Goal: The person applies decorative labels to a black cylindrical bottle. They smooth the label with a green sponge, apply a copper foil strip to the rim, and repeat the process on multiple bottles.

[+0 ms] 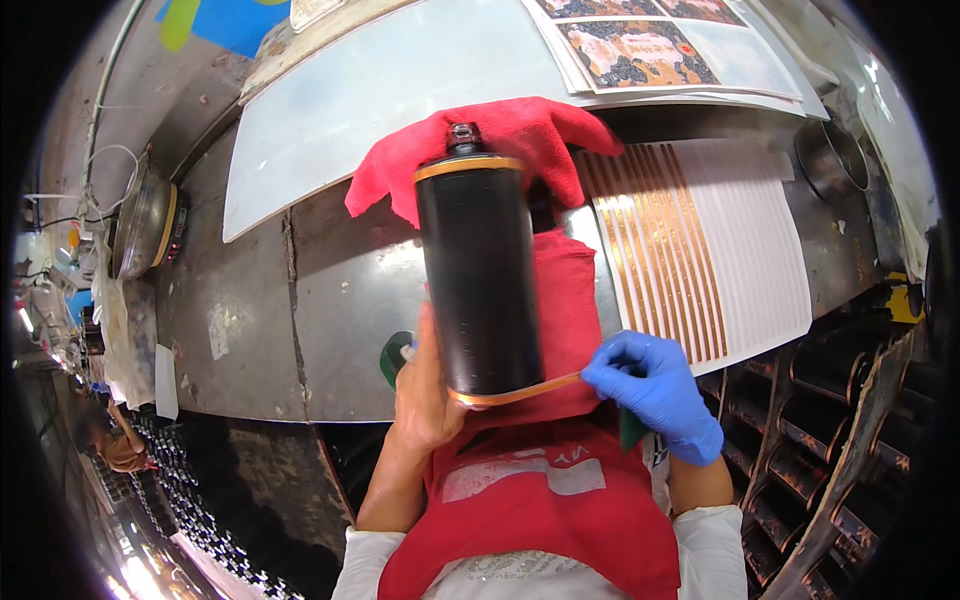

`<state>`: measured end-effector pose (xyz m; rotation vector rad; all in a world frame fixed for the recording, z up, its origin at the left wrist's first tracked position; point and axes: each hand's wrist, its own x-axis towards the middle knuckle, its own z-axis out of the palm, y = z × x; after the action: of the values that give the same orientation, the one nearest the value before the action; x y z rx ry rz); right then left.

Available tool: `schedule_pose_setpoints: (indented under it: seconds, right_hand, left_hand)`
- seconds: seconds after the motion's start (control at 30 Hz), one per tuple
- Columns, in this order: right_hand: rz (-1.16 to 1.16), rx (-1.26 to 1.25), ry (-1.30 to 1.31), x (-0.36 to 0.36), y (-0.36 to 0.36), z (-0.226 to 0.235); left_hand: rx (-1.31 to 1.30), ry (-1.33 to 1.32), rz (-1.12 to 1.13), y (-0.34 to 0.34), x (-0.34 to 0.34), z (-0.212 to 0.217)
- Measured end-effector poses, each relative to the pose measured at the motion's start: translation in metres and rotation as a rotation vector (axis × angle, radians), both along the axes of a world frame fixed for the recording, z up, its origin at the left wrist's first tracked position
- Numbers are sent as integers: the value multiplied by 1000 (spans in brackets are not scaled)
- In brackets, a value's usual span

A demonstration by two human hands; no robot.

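A black bottle (478,280) lies tilted on red cloth, its short neck pointing away from me and a gold band round its far shoulder. My bare left hand (428,390) is closed round the bottle's near left side, fingers partly hidden beneath it. A thin gold strip (520,391) follows the bottle's near edge, and its right end stretches off to my right hand (648,385). That hand, in a blue glove, pinches the strip's end. A dark green piece (394,358) shows beside my left hand; another green piece (630,430) sits under the glove.
Red towel (560,125) lies bunched behind the bottle on the metal table (240,300). At right is a white sheet (765,240) with several gold strips (660,260). Printed sheets (640,55) lie at the back, a metal cup (833,160) far right. Racks of dark bottles (780,470) stand below right.
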<state>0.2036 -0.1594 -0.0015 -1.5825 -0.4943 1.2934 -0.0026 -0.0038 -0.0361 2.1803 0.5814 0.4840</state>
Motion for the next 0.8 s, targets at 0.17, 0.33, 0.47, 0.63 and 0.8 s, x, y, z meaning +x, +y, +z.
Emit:
schedule_pose_setpoints:
  seconds: [0.17,0.33,0.47,0.63,0.8]
  right_hand:
    - [16,21,39,-6,4,4]
    - [-10,-7,68,-5,2,6]
    - [1,6,51,-7,8,8]
    - [89,67,-94,-26,20,15]
    - [95,103,-121,-29,21,27]
  left_hand:
    - [98,50,114,-8,8,28]
    - [370,-52,-22,-20,30,48]
    - [400,57,-54,-15,40,46]
    - [99,-57,-16,-10,13,15]
    - [-39,-10,-35,-8,5,13]
